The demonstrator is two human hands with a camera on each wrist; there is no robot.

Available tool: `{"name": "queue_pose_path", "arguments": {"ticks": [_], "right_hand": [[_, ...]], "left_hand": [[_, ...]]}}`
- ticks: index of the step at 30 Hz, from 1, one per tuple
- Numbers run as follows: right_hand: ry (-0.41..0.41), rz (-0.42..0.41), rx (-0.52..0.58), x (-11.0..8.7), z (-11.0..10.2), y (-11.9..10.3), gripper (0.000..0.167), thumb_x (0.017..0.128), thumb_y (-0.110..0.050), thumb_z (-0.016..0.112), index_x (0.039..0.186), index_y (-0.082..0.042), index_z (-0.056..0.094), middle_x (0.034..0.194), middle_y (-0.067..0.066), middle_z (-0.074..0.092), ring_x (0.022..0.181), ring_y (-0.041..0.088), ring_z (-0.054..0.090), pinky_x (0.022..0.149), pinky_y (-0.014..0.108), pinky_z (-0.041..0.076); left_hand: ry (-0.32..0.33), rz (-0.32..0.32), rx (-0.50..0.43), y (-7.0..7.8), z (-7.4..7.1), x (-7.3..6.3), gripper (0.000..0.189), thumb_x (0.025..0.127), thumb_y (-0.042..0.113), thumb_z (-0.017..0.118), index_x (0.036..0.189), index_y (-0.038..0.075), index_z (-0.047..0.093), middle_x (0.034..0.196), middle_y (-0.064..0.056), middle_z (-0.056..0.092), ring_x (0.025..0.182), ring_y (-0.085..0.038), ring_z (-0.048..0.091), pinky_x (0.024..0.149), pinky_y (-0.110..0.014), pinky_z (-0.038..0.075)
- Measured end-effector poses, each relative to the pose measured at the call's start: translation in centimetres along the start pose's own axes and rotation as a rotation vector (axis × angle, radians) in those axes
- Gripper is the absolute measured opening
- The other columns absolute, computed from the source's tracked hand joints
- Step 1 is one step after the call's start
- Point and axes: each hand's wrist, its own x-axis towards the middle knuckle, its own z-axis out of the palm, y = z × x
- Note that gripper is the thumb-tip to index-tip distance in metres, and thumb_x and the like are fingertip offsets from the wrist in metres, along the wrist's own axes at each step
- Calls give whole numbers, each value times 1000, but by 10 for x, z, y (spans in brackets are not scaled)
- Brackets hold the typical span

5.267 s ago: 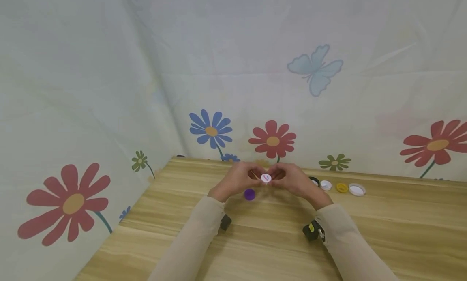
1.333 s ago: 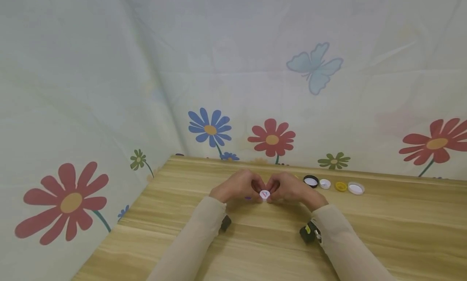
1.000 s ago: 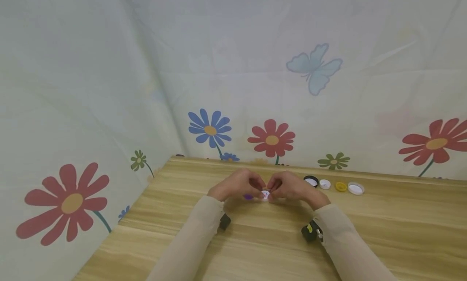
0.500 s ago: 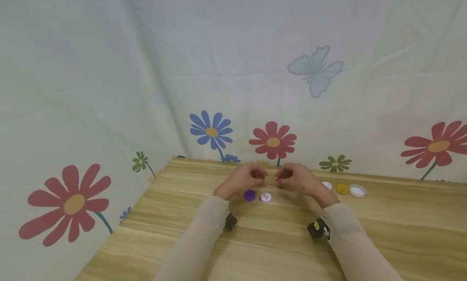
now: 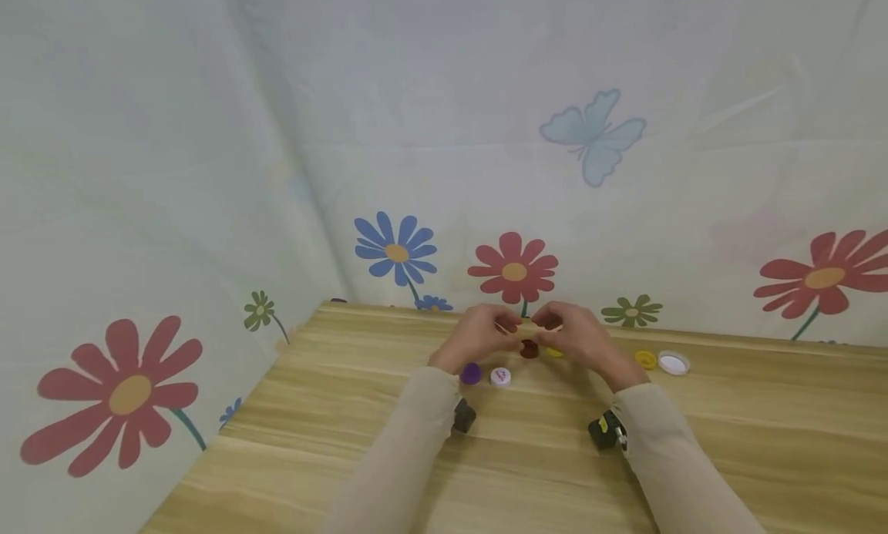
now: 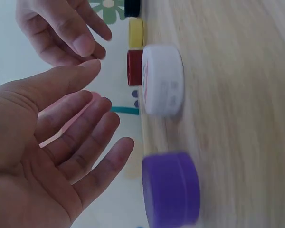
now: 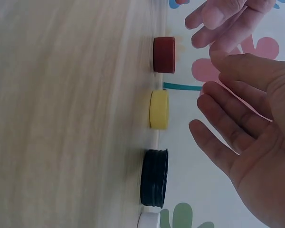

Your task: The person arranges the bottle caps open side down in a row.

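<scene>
In the head view, my left hand (image 5: 479, 337) hovers beside a dark red bottle cap (image 5: 529, 350), its fingers loosely bent around nothing. My right hand (image 5: 581, 340) is over a yellow cap (image 5: 553, 352), likewise holding nothing. The left wrist view shows both hands raised off the table, fingers relaxed and thumb apart. A white cap with pink print (image 5: 500, 377) lies nearer me, just right of a purple cap (image 5: 471, 374). Beyond the yellow cap, the right wrist view shows a black screw cap (image 7: 154, 178), which my right hand hides in the head view.
Farther right on the wooden table (image 5: 527, 457) lie a yellow open cap (image 5: 645, 360) and a clear-rimmed white lid (image 5: 674, 363). Part of a small white cap (image 7: 148, 220) shows past the black one. A flowered cloth (image 5: 444, 133) hangs behind the table's back edge.
Both hands earlier pinched the white printed cap, lowered it and let it go beside the purple cap. They have since moved back and right toward the red and yellow caps.
</scene>
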Motion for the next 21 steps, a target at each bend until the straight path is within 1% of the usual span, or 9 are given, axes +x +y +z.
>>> {"name": "queue_pose_path", "arguments": {"ticks": [5,10,16,21], "right_hand": [[-14,-11,-3,-1,-1,4,28,97,-9,74,121,5,71,121,21,72,117,43,65,99,58,53],[-55,15,-15,3,1,4,31,96,-7,74,124,6,69,125,22,70,122,45,63,104,59,50],[-84,19,-55,3,3,8,32,94,-4,76,123,6,69,126,23,70,122,45,63,105,58,50],[-98,-4,-69,2,3,12,32,93,-3,76,123,5,69,126,24,70,123,45,63,105,57,50]], "left_hand": [[-6,-18,-5,5,7,2,35,89,10,86,121,2,76,112,-11,77,101,-22,73,90,-32,58],[-1,-35,-7,4,7,0,37,89,6,85,124,1,75,114,-13,76,103,-24,73,92,-34,58],[-6,-13,10,-3,12,5,36,88,5,86,122,-1,75,108,-11,76,98,-21,71,89,-30,57],[-4,-1,48,-5,14,6,35,87,5,86,120,-1,76,106,-10,76,97,-20,71,87,-28,57]]}}
